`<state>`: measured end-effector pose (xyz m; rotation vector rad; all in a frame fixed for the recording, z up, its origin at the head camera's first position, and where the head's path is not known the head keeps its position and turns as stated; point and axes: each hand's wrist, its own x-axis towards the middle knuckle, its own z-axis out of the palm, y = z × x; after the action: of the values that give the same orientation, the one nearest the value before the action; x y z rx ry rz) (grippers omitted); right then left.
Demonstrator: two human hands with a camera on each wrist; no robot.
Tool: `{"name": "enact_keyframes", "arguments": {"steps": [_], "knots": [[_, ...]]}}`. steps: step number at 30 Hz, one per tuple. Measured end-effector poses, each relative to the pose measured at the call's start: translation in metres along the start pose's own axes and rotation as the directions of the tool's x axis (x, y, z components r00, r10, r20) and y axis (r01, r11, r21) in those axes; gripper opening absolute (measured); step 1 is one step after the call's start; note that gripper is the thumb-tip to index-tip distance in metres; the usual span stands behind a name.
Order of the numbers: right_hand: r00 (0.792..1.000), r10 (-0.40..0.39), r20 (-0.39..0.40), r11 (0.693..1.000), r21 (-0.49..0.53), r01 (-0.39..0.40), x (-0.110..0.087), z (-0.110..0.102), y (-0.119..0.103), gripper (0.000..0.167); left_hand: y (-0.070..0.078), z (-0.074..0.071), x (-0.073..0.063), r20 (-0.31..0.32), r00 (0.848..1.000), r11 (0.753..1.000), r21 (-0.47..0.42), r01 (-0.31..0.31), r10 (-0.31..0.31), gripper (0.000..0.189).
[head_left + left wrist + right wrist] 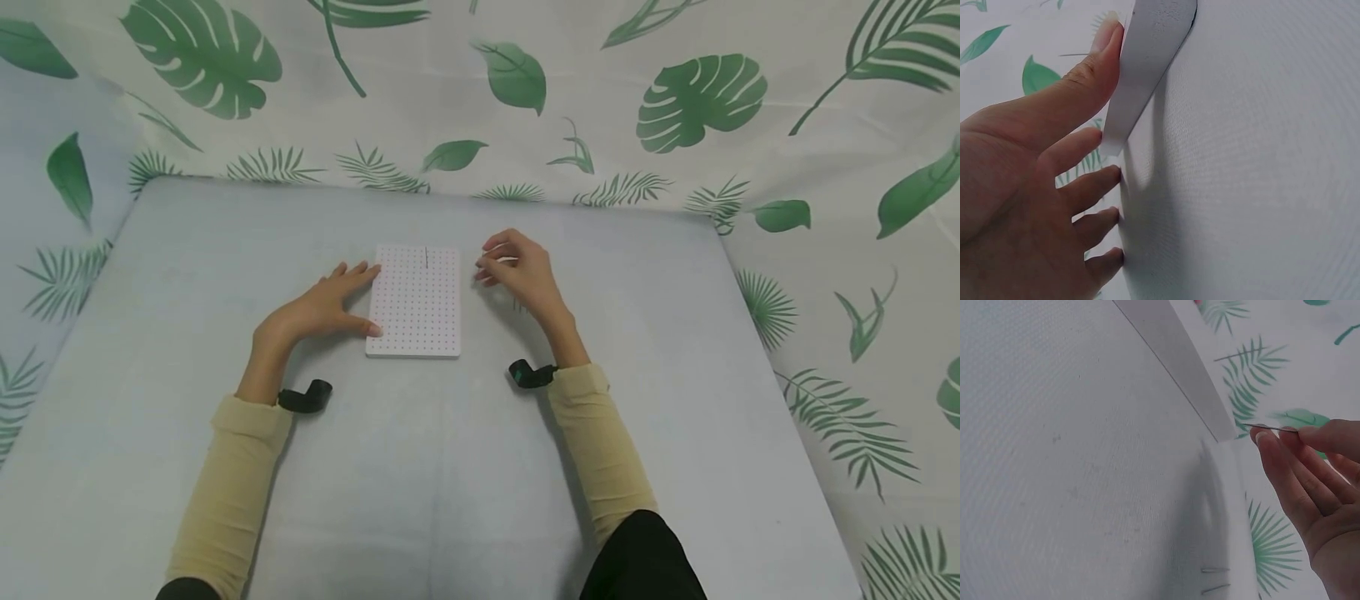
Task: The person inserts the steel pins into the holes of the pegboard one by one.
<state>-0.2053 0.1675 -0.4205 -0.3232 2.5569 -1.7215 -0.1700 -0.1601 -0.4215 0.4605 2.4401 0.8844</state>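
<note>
A white board [412, 310] dotted with rows of small holes lies on the table. One thin metal pin [427, 257] stands upright near its far edge. My left hand [318, 302] rests along the board's left side, fingers spread; the thumb lies on the near left corner and the index fingertip touches the edge farther up. Just right of the board, my right hand [525, 271] is raised above the table. In the right wrist view it pinches another thin pin [1270, 428] between thumb and fingers, the tip pointing toward the board.
Several loose pins [519, 306] lie on the white table [675, 417] beneath my right hand. A leaf-patterned cloth [585, 83] hangs behind the table. A small black wrist camera [307, 397] sits on the left wrist, and a second camera [531, 374] on the right.
</note>
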Motion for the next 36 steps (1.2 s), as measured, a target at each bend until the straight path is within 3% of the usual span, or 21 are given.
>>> {"name": "enact_keyframes", "arguments": {"steps": [17, 36], "knots": [[0.999, -0.014, 0.043, 0.998, 0.057, 0.011, 0.014, 0.008, -0.006, 0.021, 0.0, -0.002, 0.0, 0.0, 1.0, 1.0, 0.004, 0.005, -0.005, 0.104], [0.993, -0.085, 0.084, 0.993, 0.088, 0.077, 0.032, 0.019, -0.008, 0.013, -0.003, 0.001, 0.003, -0.019, 1.0, 1.0, 0.002, 0.023, -0.023, 0.103]]}}
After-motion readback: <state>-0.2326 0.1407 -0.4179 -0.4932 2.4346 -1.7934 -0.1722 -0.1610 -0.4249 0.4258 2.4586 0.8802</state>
